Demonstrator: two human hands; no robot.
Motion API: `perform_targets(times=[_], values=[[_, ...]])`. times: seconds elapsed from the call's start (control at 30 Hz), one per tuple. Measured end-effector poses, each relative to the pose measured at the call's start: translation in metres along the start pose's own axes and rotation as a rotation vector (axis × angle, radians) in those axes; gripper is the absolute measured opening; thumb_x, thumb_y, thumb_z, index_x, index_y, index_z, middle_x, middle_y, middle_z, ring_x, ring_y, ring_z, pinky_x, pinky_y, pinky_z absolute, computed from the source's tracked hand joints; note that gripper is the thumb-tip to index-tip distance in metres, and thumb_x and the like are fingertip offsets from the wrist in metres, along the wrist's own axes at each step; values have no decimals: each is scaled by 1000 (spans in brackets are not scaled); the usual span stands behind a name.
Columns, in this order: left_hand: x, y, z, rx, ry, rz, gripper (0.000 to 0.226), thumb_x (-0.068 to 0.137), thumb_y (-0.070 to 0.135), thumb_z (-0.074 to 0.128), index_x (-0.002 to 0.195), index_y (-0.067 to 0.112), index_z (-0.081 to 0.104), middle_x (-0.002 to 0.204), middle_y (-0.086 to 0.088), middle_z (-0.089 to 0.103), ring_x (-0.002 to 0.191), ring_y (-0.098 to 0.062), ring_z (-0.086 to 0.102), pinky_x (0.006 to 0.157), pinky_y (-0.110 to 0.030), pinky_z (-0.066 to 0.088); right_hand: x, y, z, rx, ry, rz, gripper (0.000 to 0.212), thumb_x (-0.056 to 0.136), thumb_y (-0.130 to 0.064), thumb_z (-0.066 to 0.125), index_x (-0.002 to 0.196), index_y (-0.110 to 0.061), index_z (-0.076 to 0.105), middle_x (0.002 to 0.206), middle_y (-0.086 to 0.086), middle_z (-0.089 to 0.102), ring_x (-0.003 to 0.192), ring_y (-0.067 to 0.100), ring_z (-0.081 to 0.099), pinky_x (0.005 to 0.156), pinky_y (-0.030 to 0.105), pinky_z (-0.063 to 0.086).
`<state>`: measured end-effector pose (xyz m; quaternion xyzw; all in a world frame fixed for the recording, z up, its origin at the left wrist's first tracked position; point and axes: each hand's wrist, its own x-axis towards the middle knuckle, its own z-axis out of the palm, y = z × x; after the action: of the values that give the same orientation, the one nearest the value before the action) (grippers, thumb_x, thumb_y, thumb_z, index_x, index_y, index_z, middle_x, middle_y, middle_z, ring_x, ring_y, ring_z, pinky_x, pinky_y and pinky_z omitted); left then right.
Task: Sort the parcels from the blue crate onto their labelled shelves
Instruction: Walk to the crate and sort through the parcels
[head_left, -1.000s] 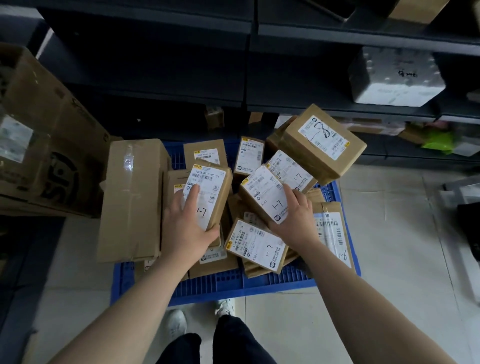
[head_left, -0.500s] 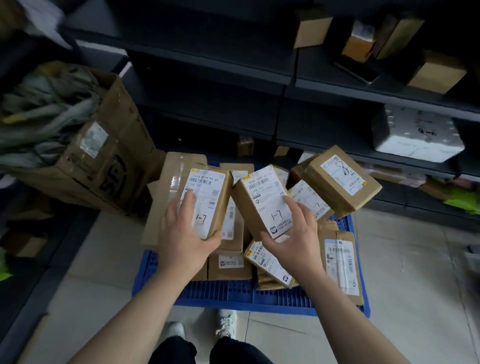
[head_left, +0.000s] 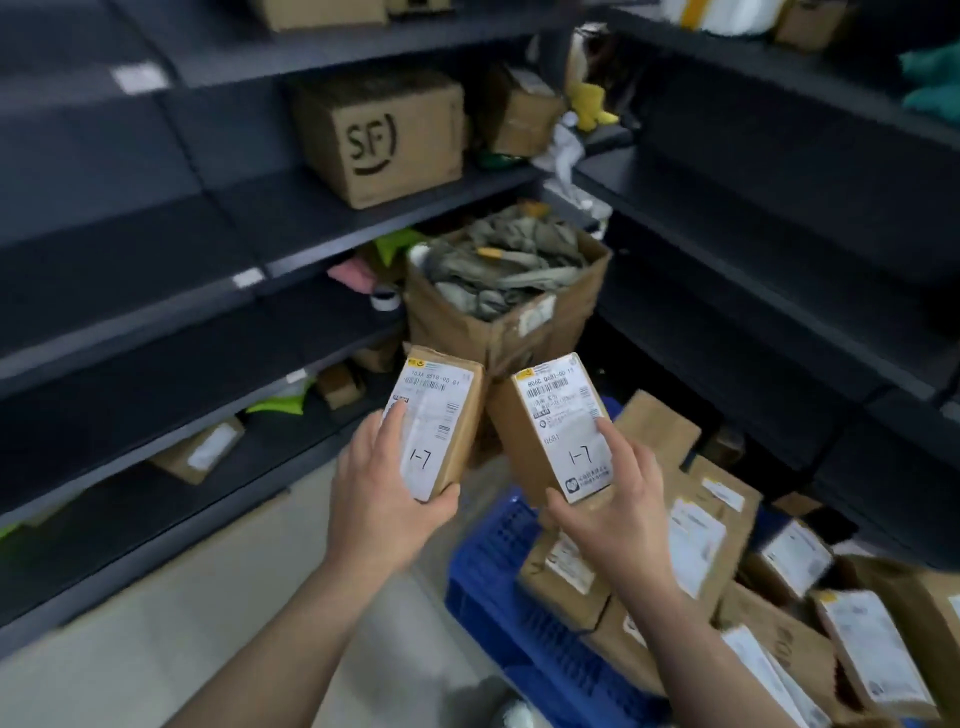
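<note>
Since half a second ago I have swung the view left: the blue crate (head_left: 498, 566), then dead centre under my hands, now sits at four o'clock, and the dark shelves (head_left: 156, 364) fill the nine-to-twelve side. Both parcels have come up clear of the pile. My left hand (head_left: 382, 499) holds the left parcel (head_left: 441, 421) at centre frame, its fingers (head_left: 392, 423) clamped over the label face with the thumb under the bottom edge. My right hand (head_left: 615, 506) holds the right parcel (head_left: 556, 426) just beside it at about two o'clock from the first, clamped the same way. Each label carries a handwritten "1-7".

I judge these small cartons light and stiff: one hand carries each with no sag, and the corners look crisp. The glossy labels may be slick, so I would keep my hold across the short width, thumb under the cardboard edge. The open box of grey wrapping (head_left: 506, 291) stands at twelve o'clock, behind both parcels. The shelf tags are too blurred to read.
</note>
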<state>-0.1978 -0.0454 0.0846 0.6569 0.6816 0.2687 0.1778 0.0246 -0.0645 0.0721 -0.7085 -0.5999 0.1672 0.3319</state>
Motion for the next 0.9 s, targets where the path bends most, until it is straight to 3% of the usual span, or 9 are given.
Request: perform_targets(times=[0.13,0.27,0.47,0.67,0.9], values=[[-11,-81,-72,16,110,-133,102,64,43,80,146,24,23,143,1,34,123,-21,34,101,-36,34,-6,-83,69,66,-100,-126,86,64,-36,77,139,-32,35,129,-7,38,119,10,35,94,31,40],[-30,-163,-143,23,217,-279,105,62,49,79,146,28,20,143,5,34,121,-20,37,96,-34,39,-24,-170,139,143,-211,-231,87,63,-36,79,139,-33,36,130,-7,38,119,9,34,89,25,35],[-72,-274,-238,53,388,-491,106,62,48,80,146,26,20,144,4,34,123,-19,35,96,-34,38,-57,-284,239,189,-380,-353,91,61,-40,79,140,-34,34,134,-4,36,119,13,36,91,34,43],[-110,-357,-300,72,542,-696,102,60,46,82,143,28,26,139,5,39,122,-19,38,94,-36,42,-79,-374,324,256,-605,-441,91,58,-46,76,136,-45,30,134,-12,30,119,10,37,88,37,51],[-116,-441,-348,66,671,-893,105,59,45,82,143,30,21,137,5,40,121,-21,38,93,-41,45,-81,-463,412,241,-702,-614,91,62,-37,79,139,-38,31,130,-10,31,117,9,34,87,30,45]])
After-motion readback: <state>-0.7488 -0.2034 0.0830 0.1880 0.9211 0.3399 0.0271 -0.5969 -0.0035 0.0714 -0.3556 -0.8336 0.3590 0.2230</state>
